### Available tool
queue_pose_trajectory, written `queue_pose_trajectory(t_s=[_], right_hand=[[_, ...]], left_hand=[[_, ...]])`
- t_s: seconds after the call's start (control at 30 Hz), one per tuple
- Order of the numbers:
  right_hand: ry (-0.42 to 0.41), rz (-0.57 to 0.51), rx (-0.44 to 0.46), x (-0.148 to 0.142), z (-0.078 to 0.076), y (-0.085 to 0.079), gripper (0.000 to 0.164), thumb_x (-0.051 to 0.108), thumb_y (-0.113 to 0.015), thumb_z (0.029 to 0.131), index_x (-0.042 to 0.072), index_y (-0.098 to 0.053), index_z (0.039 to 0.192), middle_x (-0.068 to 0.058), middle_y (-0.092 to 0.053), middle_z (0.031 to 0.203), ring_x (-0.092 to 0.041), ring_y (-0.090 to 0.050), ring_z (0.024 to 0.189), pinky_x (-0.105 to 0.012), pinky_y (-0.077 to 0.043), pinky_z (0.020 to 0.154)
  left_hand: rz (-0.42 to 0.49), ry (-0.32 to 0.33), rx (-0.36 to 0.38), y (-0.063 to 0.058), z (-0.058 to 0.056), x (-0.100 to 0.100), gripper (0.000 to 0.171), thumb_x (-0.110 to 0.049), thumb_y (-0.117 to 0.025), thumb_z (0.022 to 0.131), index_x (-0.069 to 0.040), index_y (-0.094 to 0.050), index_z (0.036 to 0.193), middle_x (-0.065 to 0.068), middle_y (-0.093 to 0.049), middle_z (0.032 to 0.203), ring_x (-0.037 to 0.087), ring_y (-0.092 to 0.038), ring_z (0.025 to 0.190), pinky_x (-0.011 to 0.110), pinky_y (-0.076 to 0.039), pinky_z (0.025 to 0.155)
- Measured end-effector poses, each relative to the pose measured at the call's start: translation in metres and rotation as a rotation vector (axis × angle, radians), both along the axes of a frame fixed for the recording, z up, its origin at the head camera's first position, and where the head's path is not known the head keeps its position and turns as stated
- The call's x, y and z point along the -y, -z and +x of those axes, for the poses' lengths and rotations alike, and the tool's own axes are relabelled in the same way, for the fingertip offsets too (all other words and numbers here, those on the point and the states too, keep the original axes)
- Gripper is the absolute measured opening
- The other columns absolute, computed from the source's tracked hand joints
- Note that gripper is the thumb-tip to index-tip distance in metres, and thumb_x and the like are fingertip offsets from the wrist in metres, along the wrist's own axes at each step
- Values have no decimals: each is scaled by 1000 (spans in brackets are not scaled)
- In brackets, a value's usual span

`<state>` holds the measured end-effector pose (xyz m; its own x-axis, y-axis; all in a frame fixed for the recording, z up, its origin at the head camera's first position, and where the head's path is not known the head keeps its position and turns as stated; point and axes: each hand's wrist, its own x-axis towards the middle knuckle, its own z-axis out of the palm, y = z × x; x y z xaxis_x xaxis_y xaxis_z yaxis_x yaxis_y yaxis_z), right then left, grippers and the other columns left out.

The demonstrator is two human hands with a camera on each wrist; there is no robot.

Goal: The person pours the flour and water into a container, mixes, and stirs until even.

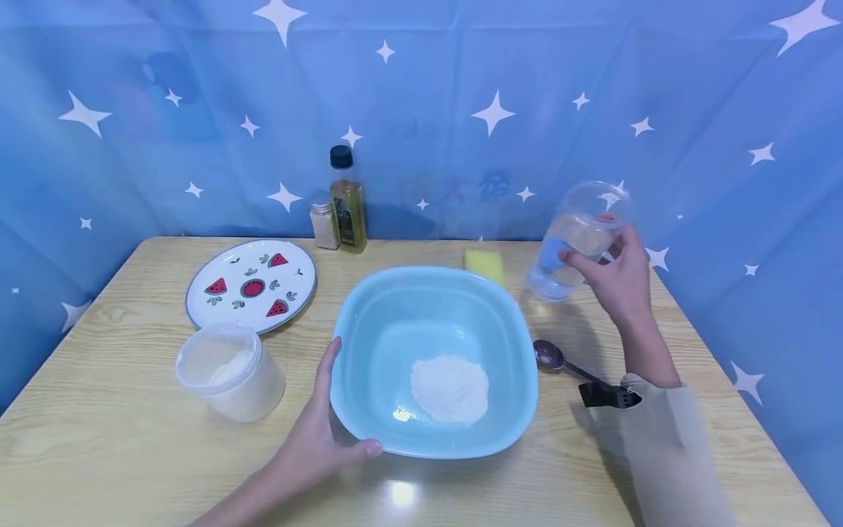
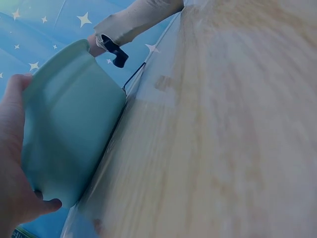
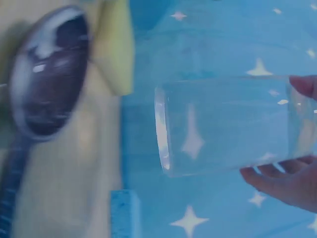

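Note:
A light blue plastic basin (image 1: 382, 315) holds a heap of white powder (image 1: 451, 389). My left hand (image 1: 323, 432) holds its left side, fingers along the rim and thumb at the near edge; the left wrist view shows the basin's outer wall (image 2: 74, 114) against that hand (image 2: 15, 163). At the back right, my right hand (image 1: 612, 267) grips a clear cup (image 1: 560, 249) around its upper part, and clear liquid seems to be in it. In the right wrist view the cup (image 3: 223, 129) is raised over the table, with fingertips (image 3: 272, 183) near its mouth.
A dark spoon (image 1: 549, 355) lies right of the basin, by the right sleeve. Behind stands a yellow sponge (image 1: 484, 264). To the left are a tub of white powder (image 1: 246, 388) and a watermelon-patterned plate (image 1: 230, 274). An oil bottle (image 1: 349, 212) and small jar (image 1: 324, 225) stand at the back.

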<state>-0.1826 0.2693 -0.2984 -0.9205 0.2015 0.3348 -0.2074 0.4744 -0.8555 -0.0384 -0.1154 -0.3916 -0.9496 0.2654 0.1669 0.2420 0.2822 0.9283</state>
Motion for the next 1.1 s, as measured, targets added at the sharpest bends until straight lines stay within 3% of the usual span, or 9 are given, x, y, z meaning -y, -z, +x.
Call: queue_pose_trajectory(t_s=[0.1,0.27,0.43,0.67,0.87,1.1], right_hand=[[-10,-34,-47,0,9,-12,62,11,-75,76,19,-47,131,-4,-51,124,-18,-51,108,-31,-42,88],[-97,-47,-117,5,22,-23,64,-5,-73,71,16,-53,129,-5,-54,119,-17,-55,100,-24,-45,79],[-194,90,-78,9,34,-29,70,-8,-74,68,17,-53,130,-2,-56,114,-14,-58,94,-22,-48,70],[-371,256,-76,12,41,-33,78,-10,-77,62,15,-52,132,-2,-53,110,-17,-54,92,-17,-46,73],[-445,370,-51,14,39,-30,80,-3,-82,61,19,-53,132,3,-50,105,-16,-47,85,-23,-45,64],[-544,477,-102,15,35,-24,75,-1,-81,60,11,-55,129,4,-52,112,-18,-49,90,-34,-45,73]], left_hand=[[-3,-3,-3,0,0,0,125,-28,-85,63,-30,5,149,4,-19,151,28,-33,129,59,-24,101],[-4,-6,2,0,2,0,125,-29,-86,63,-30,5,149,3,-20,151,27,-34,129,59,-25,100],[-9,-4,-17,0,2,0,125,-30,-86,62,-29,4,149,3,-20,151,27,-33,129,60,-25,100],[-3,-3,-36,0,1,0,126,-30,-86,62,-28,5,149,3,-21,151,27,-34,129,61,-23,100],[-5,-11,-32,0,0,-1,126,-30,-86,62,-29,4,149,2,-22,150,26,-35,128,59,-25,100],[0,-12,-22,0,0,-1,125,-30,-86,62,-30,4,149,2,-22,150,26,-35,128,59,-25,100]])
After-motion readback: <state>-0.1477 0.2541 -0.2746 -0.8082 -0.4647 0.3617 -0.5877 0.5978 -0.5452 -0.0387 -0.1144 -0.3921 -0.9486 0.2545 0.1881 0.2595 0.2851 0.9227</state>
